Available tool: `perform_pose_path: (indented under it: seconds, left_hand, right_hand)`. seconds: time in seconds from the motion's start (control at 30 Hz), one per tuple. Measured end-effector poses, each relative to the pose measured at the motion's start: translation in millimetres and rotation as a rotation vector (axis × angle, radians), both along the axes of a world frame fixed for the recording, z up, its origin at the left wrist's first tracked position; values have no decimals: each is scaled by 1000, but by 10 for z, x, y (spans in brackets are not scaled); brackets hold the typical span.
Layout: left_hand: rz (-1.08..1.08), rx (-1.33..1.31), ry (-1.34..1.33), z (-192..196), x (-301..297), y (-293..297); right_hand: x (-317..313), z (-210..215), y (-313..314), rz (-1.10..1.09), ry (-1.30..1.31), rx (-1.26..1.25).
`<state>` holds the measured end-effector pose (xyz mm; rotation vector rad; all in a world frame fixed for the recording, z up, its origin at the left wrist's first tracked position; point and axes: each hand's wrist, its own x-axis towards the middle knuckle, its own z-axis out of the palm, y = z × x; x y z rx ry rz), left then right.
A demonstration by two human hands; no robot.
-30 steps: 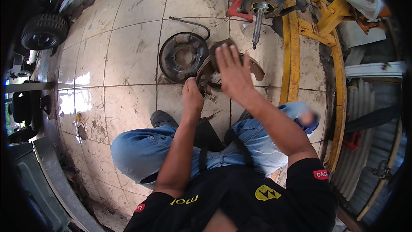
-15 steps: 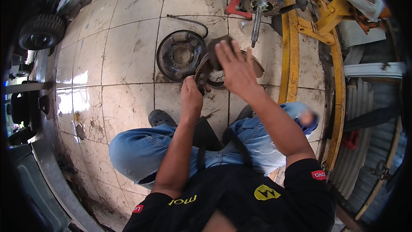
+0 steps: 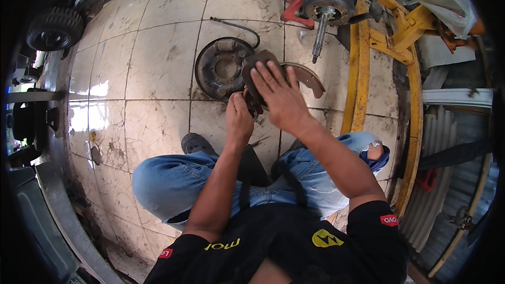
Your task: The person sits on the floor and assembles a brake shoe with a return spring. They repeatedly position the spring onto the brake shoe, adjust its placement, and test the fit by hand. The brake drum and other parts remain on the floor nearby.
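Right hand (image 3: 281,99) spread flat on brown pad (image 3: 252,85) — left hand (image 3: 239,118) apparently clamped on metal part (image 3: 251,101).

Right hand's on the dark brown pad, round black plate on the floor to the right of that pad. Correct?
Wrong side: the round black plate lies to the left of the dark brown pad, as the head view shows. The right hand is on that pad.

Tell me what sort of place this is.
Most likely a vehicle repair workshop: a knobbly black tyre at left, a yellow metal frame at right, and a round dark metal plate on the tiled floor.
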<state>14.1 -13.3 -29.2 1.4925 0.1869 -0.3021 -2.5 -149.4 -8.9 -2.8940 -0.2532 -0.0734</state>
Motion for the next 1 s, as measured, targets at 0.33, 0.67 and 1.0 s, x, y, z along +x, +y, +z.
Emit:
perform_pose_path:
  seconds: [0.33, 0.67, 1.0]
  left_hand:
    - [-20, 121, -120, -216, -17, 54]
    - [-51, -96, 34, -188, -1, 49]
    - [-146, -65, 70, -33, 73, 96]
  right_hand:
    - [68, 75, -91, 30, 6, -64]
    - [69, 12, -134, -26, 8, -18]
    - [102, 36, -186, -192, 70, 9]
